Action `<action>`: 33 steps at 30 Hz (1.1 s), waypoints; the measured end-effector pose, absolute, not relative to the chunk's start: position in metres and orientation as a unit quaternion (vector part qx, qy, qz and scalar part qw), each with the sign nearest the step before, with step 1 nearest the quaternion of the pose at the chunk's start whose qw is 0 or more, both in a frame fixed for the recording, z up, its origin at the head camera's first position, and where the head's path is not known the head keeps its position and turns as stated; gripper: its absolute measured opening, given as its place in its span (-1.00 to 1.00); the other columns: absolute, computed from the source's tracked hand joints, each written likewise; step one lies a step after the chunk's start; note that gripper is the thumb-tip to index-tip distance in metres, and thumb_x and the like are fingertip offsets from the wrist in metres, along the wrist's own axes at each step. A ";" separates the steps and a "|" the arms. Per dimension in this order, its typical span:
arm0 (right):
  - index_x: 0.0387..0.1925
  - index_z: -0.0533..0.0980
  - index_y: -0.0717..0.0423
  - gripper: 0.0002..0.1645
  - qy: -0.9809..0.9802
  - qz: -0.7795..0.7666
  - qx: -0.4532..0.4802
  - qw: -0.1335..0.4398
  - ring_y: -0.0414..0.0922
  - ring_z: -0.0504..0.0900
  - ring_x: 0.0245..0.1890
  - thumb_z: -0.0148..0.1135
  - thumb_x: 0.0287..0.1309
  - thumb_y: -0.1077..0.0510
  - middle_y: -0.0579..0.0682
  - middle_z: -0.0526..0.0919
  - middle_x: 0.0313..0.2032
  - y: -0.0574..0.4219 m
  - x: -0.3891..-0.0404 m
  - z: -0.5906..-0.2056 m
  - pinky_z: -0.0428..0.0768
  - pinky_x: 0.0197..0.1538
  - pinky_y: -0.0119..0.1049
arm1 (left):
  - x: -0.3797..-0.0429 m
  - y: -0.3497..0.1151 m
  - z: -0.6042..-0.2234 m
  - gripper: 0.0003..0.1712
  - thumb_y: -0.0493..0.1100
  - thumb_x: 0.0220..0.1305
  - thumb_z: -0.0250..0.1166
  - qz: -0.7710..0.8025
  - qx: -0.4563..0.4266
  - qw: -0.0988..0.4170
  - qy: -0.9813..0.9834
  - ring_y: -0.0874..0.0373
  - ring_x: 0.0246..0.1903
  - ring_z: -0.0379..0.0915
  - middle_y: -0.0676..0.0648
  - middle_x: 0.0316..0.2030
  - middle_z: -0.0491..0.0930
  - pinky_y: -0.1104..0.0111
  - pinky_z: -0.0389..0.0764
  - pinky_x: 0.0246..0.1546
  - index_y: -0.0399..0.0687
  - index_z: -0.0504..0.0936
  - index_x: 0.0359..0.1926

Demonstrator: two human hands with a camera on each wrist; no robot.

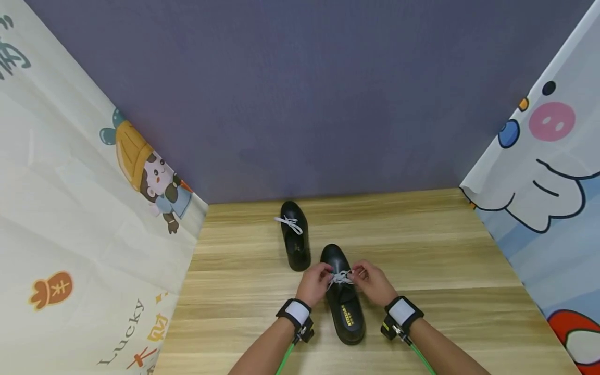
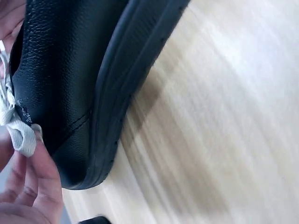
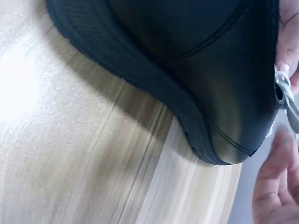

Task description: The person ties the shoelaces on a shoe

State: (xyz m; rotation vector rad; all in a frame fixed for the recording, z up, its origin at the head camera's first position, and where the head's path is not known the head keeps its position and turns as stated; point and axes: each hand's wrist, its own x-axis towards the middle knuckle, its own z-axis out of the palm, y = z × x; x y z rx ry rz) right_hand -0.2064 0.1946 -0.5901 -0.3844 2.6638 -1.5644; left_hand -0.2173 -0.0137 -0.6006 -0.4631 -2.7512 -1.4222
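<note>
A black leather shoe stands upright on the wooden surface, toe pointing away from me, its white shoelace looped over the tongue. My left hand pinches a loop of the lace on the shoe's left side; the left wrist view shows the flat loop between thumb and fingers. On the other side, my right hand has thumb and fingertips together at the lace. The right wrist view shows its fingers close by the hanging lace, the contact partly cut off by the frame edge.
Another black shoe, its white lace tied in a bow, stands farther off to the left. Behind rises a grey-blue panel. Printed white sheets flank the wooden surface at left and right.
</note>
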 end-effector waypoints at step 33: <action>-0.35 0.63 0.15 -0.95 0.880 -0.449 -0.152 -0.017 -0.22 0.58 -0.31 0.32 0.25 0.25 -0.16 0.61 -0.33 0.188 -0.211 -0.589 0.58 -0.21 -0.30 | -0.217 -0.015 -0.601 -0.85 -0.19 0.13 0.45 -0.122 -0.335 0.184 -0.916 0.22 -0.49 0.47 0.03 -0.41 0.45 0.48 0.49 -0.48 -0.03 0.62 -0.32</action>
